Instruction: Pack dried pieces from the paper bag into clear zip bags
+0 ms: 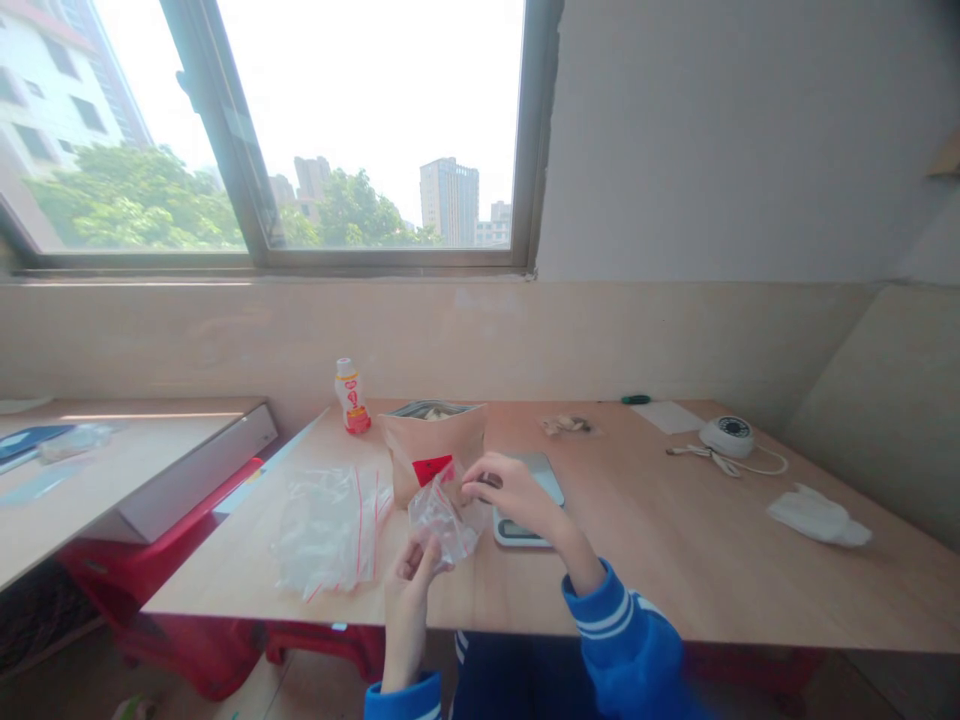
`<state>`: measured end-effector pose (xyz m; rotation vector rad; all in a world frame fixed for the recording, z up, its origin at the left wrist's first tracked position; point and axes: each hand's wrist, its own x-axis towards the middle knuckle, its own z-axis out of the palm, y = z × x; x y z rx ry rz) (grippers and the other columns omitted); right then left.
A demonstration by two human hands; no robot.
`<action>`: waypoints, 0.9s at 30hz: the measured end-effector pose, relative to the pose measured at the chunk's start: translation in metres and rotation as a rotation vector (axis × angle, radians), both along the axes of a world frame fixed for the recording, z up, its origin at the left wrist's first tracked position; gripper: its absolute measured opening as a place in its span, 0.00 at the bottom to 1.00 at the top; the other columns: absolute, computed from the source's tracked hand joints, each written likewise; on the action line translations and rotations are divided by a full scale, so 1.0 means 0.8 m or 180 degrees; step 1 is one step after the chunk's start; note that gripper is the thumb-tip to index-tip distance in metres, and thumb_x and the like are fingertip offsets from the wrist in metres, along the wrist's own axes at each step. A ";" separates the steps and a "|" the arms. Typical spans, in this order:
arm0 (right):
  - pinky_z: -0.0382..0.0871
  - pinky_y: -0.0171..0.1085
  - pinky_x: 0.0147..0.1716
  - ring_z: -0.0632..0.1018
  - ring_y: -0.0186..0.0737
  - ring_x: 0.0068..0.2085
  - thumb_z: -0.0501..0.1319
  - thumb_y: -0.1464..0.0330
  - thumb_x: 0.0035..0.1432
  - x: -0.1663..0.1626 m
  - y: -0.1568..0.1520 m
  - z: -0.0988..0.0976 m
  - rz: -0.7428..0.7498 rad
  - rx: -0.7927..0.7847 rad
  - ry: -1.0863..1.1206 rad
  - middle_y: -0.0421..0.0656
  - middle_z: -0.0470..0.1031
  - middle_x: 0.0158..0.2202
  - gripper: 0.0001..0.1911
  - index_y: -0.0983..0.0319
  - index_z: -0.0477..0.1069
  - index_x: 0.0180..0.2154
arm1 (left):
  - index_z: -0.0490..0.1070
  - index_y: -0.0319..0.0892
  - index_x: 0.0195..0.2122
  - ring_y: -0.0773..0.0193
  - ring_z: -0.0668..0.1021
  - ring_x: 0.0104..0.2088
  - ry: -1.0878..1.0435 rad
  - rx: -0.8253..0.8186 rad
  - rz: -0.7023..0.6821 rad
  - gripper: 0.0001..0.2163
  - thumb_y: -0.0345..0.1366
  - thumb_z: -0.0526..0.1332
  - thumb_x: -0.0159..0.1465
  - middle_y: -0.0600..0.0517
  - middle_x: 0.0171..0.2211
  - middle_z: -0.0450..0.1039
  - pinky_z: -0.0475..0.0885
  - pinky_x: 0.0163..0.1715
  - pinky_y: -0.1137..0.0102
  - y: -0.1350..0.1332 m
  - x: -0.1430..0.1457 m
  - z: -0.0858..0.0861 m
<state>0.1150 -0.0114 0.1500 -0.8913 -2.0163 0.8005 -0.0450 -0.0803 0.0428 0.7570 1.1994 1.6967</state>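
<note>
- left hand (411,590): thumb and fingers gripping the lower part of a small clear bag (442,520).
- right hand (517,492): fingers curled together at the upper right of that bag; whether they pinch its edge or a small item, cannot tell.
- small clear bag: between the two hands, in view in front of the lower right part of a tan pouch (400,450); crumpled, see-through.
- tan pouch: upright on the wooden table (675,570), top gaping, pale contents just visible, red label (427,467) on its front.
- kitchen scale (547,480): flat on the table, partly hidden under the right hand and wrist.
- clear zip bags (322,530): flat pile left of the pouch, red strips along the edges.
- bottle (351,398): white and red, standing behind the pile, near the pouch.
- filled clear bag (570,426): lying behind the scale; contents brownish, too small to identify.
- far right of table: green-handled tool (636,399), white paper (667,417), white dome device (726,436) with cable (769,468), crumpled white item (821,517) nearer the front edge.
</note>
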 end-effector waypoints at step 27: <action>0.67 0.33 0.37 0.74 0.33 0.34 0.57 0.68 0.63 -0.056 0.100 0.075 -0.0526 0.0987 0.0375 0.41 0.71 0.34 0.10 0.60 0.77 0.39 | 0.78 0.39 0.37 0.53 0.78 0.39 -0.0051 0.0059 -0.0039 0.21 0.49 0.70 0.46 0.44 0.39 0.79 0.76 0.30 0.69 -0.004 -0.013 0.002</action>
